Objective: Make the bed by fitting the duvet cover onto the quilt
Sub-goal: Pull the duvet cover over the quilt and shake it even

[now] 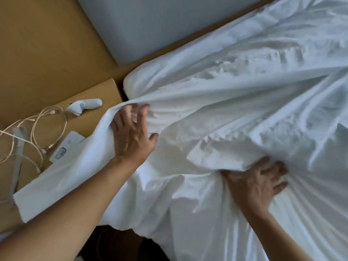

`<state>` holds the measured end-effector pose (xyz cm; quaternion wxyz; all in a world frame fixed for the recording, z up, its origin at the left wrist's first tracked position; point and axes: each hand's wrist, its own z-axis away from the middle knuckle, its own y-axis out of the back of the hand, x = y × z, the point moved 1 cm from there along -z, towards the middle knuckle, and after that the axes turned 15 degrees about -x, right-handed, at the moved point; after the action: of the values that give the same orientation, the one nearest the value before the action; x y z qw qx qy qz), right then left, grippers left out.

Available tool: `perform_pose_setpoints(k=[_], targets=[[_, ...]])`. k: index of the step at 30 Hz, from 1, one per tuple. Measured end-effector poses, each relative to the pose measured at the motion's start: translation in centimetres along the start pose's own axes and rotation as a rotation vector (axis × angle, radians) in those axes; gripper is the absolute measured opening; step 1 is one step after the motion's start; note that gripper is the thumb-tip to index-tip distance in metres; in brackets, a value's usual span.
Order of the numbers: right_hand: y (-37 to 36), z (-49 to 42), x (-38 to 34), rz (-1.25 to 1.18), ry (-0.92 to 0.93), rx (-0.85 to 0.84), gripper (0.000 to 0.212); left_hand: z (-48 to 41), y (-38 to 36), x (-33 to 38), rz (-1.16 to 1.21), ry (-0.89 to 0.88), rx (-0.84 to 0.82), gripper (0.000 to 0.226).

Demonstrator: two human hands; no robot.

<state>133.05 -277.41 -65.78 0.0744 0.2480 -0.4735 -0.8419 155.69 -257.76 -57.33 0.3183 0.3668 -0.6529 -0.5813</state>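
A white duvet cover (244, 102) lies crumpled over the bed, with folds running toward the corner nearest me. My left hand (131, 132) grips a raised ridge of the cover at the bed's left corner, fingers curled into the cloth. My right hand (258, 181) clutches a bunched fold of the same white fabric lower right, its fingertips buried in the cloth. A loose flap of the cover (62, 178) hangs off the bed over the bedside table. I cannot tell the quilt apart from the cover.
A wooden bedside table (98, 91) stands left of the bed with a white handset (84, 106), coiled cables (37, 132) and a small white card (66, 147). A grey padded headboard panel (150, 25) and tan wall panel (37, 44) lie beyond.
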Motion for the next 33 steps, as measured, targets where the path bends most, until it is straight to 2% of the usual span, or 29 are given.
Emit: perform_pose_setpoints(k=[3,5,7,9,10,11,12,14,15,16,17,20,22,24,27,29,30,32,33], targets=[[2.4,-1.2,-8.4,-0.089,0.569,0.278,0.097,-1.7,0.5,-1.5,0.005,-0.008,-0.039,0.098],[3.4,-2.3,-15.4,0.003,0.885,0.314,0.095,-1.9,1.4,-1.9,0.062,-0.079,-0.094,0.089],[3.7,-3.6,-21.9,0.201,1.002,0.202,0.110,-1.9,2.2,-3.1,0.219,-0.187,-0.119,0.062],[2.9,-4.5,-26.7,0.458,1.064,-0.045,0.120,-2.3,3.2,-5.4,0.400,-0.222,-0.117,0.040],[2.2,-4.8,-28.3,0.574,1.081,-0.161,0.120,-2.8,3.5,-6.6,0.450,-0.206,-0.133,0.039],[1.2,-5.1,-29.9,0.682,1.085,-0.252,0.114,-3.6,3.6,-8.1,0.453,-0.161,-0.188,0.045],[0.3,-5.4,-30.6,0.756,1.066,-0.313,0.101,-4.3,3.2,-9.1,0.382,-0.107,-0.318,0.057],[-0.7,-6.0,-31.6,0.746,0.990,-0.347,0.056,-5.5,1.9,-11.1,0.075,0.026,-0.748,0.096],[-0.9,-6.4,-31.6,0.688,0.956,-0.327,0.037,-5.6,1.4,-11.7,-0.001,0.084,-0.942,0.106],[-0.9,-6.8,-31.8,0.640,0.933,-0.297,0.026,-5.7,0.9,-12.2,0.010,0.124,-1.067,0.103],[-0.7,-7.0,-31.7,0.602,0.912,-0.278,0.019,-5.4,0.5,-12.5,0.086,0.140,-1.127,0.090],[0.6,-7.3,-32.2,0.491,0.916,-0.153,0.018,-5.3,0.8,-13.2,0.433,0.155,-1.074,0.043],[2.5,-7.5,-33.0,0.419,0.919,0.007,0.020,-7.3,2.1,-13.3,0.586,0.138,-0.900,0.022],[5.1,-8.4,-33.9,0.365,0.891,0.201,0.017,-11.1,3.0,-13.6,0.605,0.080,-0.670,0.017],[8.4,-10.6,-35.2,0.338,0.813,0.370,0.016,-17.1,2.6,-13.3,0.557,-0.035,-0.486,0.022],[9.4,-12.5,-36.3,0.361,0.752,0.353,0.024,-20.2,1.5,-12.9,0.499,-0.013,-0.403,0.021],[9.4,-13.3,-36.9,0.387,0.717,0.288,0.035,-21.3,0.7,-12.9,0.453,0.029,-0.395,0.020],[9.1,-14.5,-37.1,0.466,0.611,0.094,0.071,-23.8,-0.8,-12.6,0.411,0.120,-0.525,0.023],[9.0,-14.8,-36.5,0.487,0.541,0.015,0.091,-24.7,-1.2,-11.8,0.469,0.146,-0.630,0.036]])
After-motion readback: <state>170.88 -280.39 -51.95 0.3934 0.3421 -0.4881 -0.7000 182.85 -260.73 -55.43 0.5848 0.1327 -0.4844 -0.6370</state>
